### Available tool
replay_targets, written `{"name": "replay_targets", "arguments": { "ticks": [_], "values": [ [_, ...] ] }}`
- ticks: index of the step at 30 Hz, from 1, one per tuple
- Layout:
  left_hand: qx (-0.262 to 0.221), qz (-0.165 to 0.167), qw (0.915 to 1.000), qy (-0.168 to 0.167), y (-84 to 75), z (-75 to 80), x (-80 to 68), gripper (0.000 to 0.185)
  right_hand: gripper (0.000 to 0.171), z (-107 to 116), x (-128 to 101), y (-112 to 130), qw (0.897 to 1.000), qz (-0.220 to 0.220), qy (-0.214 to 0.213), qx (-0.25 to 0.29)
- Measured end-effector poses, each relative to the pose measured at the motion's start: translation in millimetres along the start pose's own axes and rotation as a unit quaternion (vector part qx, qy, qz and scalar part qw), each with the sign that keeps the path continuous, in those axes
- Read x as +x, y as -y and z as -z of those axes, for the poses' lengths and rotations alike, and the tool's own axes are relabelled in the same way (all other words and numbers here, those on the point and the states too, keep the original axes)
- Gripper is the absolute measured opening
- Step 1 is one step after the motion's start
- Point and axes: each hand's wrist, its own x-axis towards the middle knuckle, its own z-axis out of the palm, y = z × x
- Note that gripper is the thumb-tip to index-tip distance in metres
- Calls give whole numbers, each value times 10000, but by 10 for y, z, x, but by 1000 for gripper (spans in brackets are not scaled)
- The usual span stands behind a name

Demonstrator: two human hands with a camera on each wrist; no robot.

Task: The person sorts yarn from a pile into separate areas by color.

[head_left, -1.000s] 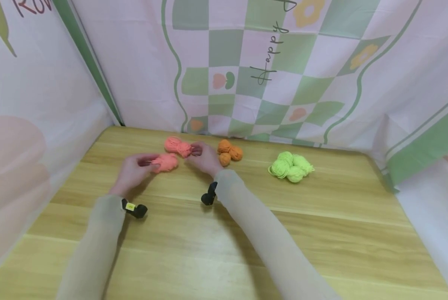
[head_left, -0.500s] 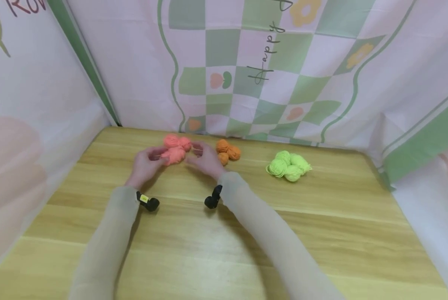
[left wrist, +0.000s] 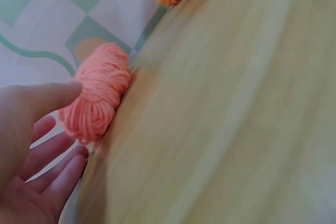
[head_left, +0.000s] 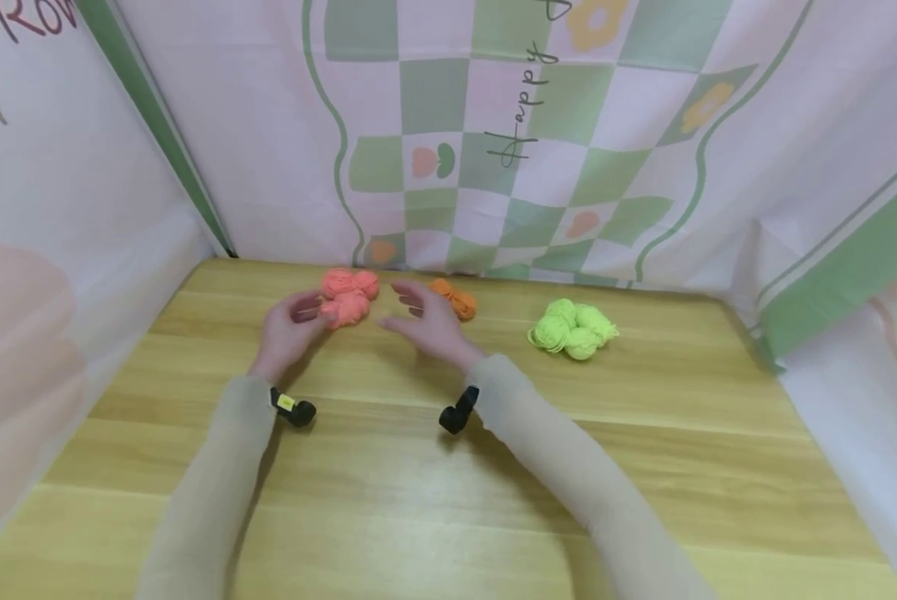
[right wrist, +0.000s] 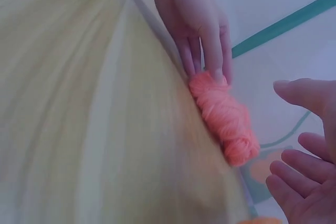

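Salmon-pink yarn balls [head_left: 349, 298] lie bunched near the table's back edge. My left hand [head_left: 293, 322] is just left of them, its straight fingers touching the nearest ball [right wrist: 226, 116]; in the left wrist view the thumb [left wrist: 39, 100] lies against that ball [left wrist: 97, 98]. My right hand [head_left: 426, 321] hovers to the right of the bunch with fingers spread, holding nothing and apart from the yarn. It half hides the orange yarn balls [head_left: 458, 300] behind it. Lime-green yarn balls [head_left: 572, 329] sit farther right.
The wooden table [head_left: 448, 483] is walled by a pink and green checked cloth [head_left: 493, 150] at the back and on both sides. Small black cameras are strapped to my wrists [head_left: 298, 410].
My left hand slid one salmon ball back against the other salmon balls. My right hand let go of them, drew back to the right and spread its fingers.
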Motion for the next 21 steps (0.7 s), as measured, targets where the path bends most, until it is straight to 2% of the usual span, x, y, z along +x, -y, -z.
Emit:
{"name": "replay_targets", "arguments": {
  "ticks": [4, 8, 15, 21],
  "values": [
    [112, 169, 9998, -28, -14, 61, -108, 69, 64, 110, -176, -73, 10000, 84, 9, -42],
    [505, 61, 9987, 53, -45, 133, -200, 79, 67, 239, -378, -161, 9999, 123, 92, -76],
    [948, -152, 9940, 524, -98, 216, -301, 98, 74, 499, -757, -297, 9999, -6, 151, -65],
    [1487, -299, 9852, 799, -130, 227, -401, 109, 77, 748, -1109, -443, 9989, -81, 112, -458]
  ]
}}
